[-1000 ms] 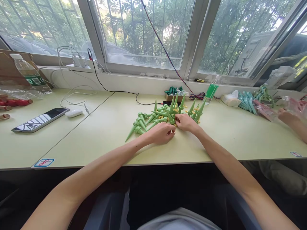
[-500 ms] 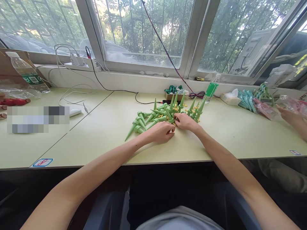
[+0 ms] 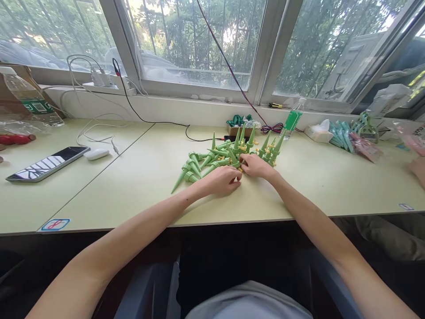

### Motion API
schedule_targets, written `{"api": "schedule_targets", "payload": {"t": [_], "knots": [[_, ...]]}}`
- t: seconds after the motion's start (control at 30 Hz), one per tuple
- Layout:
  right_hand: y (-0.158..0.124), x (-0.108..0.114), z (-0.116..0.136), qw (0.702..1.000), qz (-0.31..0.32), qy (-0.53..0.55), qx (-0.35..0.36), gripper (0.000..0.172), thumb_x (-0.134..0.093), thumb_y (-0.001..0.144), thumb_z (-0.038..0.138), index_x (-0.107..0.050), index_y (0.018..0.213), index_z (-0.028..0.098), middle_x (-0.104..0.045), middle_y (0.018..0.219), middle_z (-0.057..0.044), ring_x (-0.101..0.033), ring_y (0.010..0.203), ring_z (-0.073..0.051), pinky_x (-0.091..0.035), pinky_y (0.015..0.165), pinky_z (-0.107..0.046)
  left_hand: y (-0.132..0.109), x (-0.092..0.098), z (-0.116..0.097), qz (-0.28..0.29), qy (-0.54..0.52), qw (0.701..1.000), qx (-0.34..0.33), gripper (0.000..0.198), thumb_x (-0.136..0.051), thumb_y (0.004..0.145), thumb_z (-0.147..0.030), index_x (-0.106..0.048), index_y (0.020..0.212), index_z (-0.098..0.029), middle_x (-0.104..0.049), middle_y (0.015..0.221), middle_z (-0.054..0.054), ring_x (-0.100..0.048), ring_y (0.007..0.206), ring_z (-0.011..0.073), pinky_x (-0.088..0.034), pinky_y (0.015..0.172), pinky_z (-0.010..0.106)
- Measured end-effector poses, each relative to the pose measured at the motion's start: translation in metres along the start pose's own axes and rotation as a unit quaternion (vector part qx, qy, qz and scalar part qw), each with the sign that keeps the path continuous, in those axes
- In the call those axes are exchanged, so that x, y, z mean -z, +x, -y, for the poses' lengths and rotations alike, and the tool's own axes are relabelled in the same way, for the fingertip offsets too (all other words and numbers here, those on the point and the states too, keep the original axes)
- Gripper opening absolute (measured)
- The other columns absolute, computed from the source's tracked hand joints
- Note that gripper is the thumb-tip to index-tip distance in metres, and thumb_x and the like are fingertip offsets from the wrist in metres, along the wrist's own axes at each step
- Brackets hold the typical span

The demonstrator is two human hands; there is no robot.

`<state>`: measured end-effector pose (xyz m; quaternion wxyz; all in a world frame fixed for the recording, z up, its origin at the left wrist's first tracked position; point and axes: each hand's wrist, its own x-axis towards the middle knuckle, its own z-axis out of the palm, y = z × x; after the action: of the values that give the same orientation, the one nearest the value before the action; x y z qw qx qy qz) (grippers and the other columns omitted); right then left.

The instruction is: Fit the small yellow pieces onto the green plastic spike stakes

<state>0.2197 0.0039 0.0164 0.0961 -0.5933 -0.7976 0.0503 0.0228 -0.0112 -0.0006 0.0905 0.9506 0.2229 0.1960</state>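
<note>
Several green plastic plant watering spikes (image 3: 186, 173) with ridged collars lie in a loose pile on the table, left of and behind my hands. More spikes (image 3: 275, 148) stand point up behind my right hand, with small yellow valves (image 3: 255, 141) at their sides. My left hand (image 3: 227, 180) rests near the tabletop in front of the pile, fingers curled inward; anything inside them is hidden. Just beyond it, my right hand (image 3: 256, 166) is closed with fingertips bent down beside a tilted spike (image 3: 233, 157). What those fingertips grip cannot be made out.
A phone (image 3: 48, 164) and white earbud case (image 3: 96, 153) lie at left by white cables. Behind the spikes stand a small box (image 3: 239, 131) and a green-labelled bottle (image 3: 294, 118). Tissues (image 3: 318, 131) and bagged items (image 3: 363, 148) are at right, near another person's hand (image 3: 417, 170).
The camera view has shifted slightly. My two hands keep nearly the same pose by the spikes. At the far right, the other person's hand has moved mostly out of view.
</note>
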Motion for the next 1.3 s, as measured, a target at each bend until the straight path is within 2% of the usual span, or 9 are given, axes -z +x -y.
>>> {"api": "schedule_targets", "payload": {"t": [0.17,0.43,0.97,1.3], "knots": [[-0.0002,-0.0001,-0.0005,1.000,0.001,-0.001,0.005,0.018,-0.047,0.092,0.017,-0.064,0.100,0.017,-0.072,0.090,-0.009,-0.061,0.082,-0.020,-0.037,0.066,-0.025,-0.0007,-0.0005,0.0001,-0.001,0.001,1.000,0.001,0.017,-0.049,0.087,-0.022,-0.050,0.070,-0.020,-0.056,0.072,0.002,-0.049,0.066,0.0162,-0.033,0.061,0.030],[-0.0002,-0.0009,0.0004,1.000,-0.002,0.001,0.002,0.018,-0.048,0.091,0.016,-0.063,0.100,0.018,-0.072,0.091,-0.009,-0.061,0.084,-0.020,-0.037,0.066,-0.024,-0.0011,-0.0016,0.0017,-0.005,-0.005,1.000,0.001,0.016,-0.048,0.088,-0.023,-0.054,0.073,-0.020,-0.059,0.073,0.003,-0.049,0.064,0.0162,-0.034,0.062,0.031],[0.0011,-0.0031,-0.0021,0.999,-0.007,0.030,0.011,0.013,-0.051,0.088,0.016,-0.062,0.095,0.018,-0.068,0.083,-0.007,-0.056,0.075,-0.018,-0.035,0.063,-0.025,-0.0012,0.0001,-0.0029,-0.029,-0.019,0.999,-0.004,0.020,-0.047,0.089,-0.022,-0.049,0.068,-0.019,-0.054,0.065,0.001,-0.042,0.059,0.0139,-0.031,0.060,0.029],[0.0032,-0.0054,-0.0041,0.999,-0.011,0.045,0.022,0.010,-0.054,0.085,0.016,-0.061,0.091,0.018,-0.069,0.084,-0.007,-0.054,0.074,-0.018,-0.035,0.064,-0.026,-0.0004,0.0005,-0.0032,-0.033,-0.010,0.999,0.013,0.021,-0.048,0.089,-0.023,-0.058,0.071,-0.019,-0.057,0.061,0.001,-0.043,0.055,0.0138,-0.030,0.059,0.030]]}}
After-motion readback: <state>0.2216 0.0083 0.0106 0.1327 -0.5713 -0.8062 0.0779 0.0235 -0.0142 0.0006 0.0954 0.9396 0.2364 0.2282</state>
